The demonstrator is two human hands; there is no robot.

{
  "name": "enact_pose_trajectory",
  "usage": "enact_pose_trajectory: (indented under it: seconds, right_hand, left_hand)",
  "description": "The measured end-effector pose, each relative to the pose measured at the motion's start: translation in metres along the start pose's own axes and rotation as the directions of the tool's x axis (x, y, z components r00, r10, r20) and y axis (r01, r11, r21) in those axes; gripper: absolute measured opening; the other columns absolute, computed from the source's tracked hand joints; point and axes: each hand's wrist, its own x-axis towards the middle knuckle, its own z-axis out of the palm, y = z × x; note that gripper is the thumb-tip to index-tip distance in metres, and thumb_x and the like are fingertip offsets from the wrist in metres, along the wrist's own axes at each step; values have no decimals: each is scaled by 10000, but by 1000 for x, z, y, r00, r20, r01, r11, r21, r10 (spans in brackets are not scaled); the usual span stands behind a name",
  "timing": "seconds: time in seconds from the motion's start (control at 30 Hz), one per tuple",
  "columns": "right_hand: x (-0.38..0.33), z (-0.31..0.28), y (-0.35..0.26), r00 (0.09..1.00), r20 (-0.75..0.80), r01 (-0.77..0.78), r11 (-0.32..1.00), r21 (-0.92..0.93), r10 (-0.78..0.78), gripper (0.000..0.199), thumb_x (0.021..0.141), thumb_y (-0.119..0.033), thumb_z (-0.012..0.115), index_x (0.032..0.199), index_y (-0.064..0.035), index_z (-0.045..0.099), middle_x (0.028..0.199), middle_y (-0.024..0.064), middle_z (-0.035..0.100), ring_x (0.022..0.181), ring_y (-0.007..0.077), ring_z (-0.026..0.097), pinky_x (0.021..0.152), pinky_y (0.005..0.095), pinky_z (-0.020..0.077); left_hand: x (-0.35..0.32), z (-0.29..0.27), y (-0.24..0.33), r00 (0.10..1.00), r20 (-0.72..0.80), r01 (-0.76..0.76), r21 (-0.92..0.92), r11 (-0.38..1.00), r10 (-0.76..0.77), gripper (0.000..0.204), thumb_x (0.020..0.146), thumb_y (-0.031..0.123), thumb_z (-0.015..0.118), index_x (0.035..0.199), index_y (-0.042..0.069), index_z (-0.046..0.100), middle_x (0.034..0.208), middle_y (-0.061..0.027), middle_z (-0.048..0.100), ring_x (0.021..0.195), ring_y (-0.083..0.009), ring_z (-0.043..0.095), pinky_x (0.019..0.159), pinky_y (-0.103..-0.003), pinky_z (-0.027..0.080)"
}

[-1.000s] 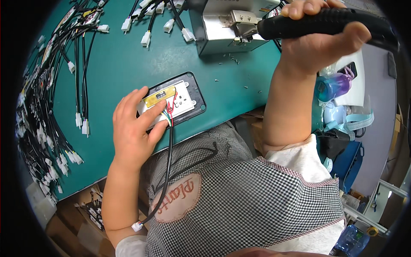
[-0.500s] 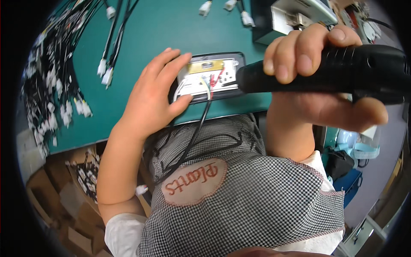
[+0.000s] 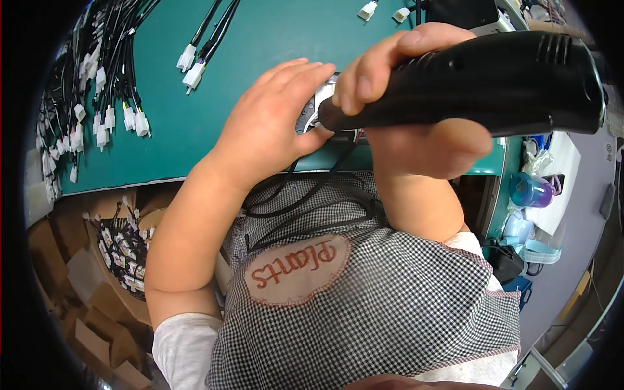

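A shallow black housing with wires inside lies on the green table, mostly covered by my hands. My left hand grips its left side, fingers along the far edge and thumb at the near edge. My right hand is wrapped round a black electric screwdriver, held almost level above the housing. Its narrow nose points left, close to my left thumb; the bit's contact point cannot be made out. A black cable runs from the housing down over my apron.
Bundles of black cables with white connectors hang across the table's left side. Two more connectors lie beyond my left hand. A box of connector leads stands below left. At right are a blue-purple cup and a black pouch.
The screwdriver has moved left over the housing, its nose now beside my left thumb. My left hand keeps its hold on the housing's left side. The whole view has shifted a little.
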Motion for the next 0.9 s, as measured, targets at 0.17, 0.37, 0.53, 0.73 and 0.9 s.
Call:
enact_pose_trajectory:
  seconds: [0.17,0.37,0.53,0.73,0.9]
  right_hand:
    - [12,35,2,986,-151,-86,989,-119,68,890,720,-691,716,1158,40,459,794,146,595,661,241,615,601,350,546]
    - [11,43,-1,928,-292,-313,911,-270,233,836,722,-659,746,1115,20,456,750,125,584,610,213,593,563,322,528]
    - [0,43,-4,904,-384,-277,943,-185,190,760,720,-572,807,1082,-10,446,734,120,569,594,204,576,565,322,521]
    - [-6,32,-6,844,-481,-199,971,132,238,704,690,-348,898,1152,-22,479,801,82,597,675,156,585,555,276,494]
    - [11,7,-49,948,-309,86,996,27,-74,780,784,-672,676,1133,-10,457,740,98,565,584,214,586,552,351,529]
  left_hand:
    - [0,1,-6,996,72,52,-89,995,-45,698,663,160,820,1298,88,539,1284,-132,591,1255,-348,510,1048,-441,429]
    - [0,9,-14,991,102,109,-181,977,-91,670,651,151,816,1261,80,550,1260,-124,591,1228,-361,514,1035,-448,435]
    - [5,1,1,998,66,20,-29,999,-18,660,632,146,815,1239,83,564,1258,-127,588,1212,-358,517,1034,-448,433]
    - [12,-13,1,989,117,-100,61,993,92,602,605,184,833,1160,91,617,1202,-118,576,1136,-353,531,973,-453,449]
    - [38,-59,5,949,176,-297,218,930,262,475,603,191,835,1029,103,644,1195,-116,570,1129,-341,535,950,-450,459]
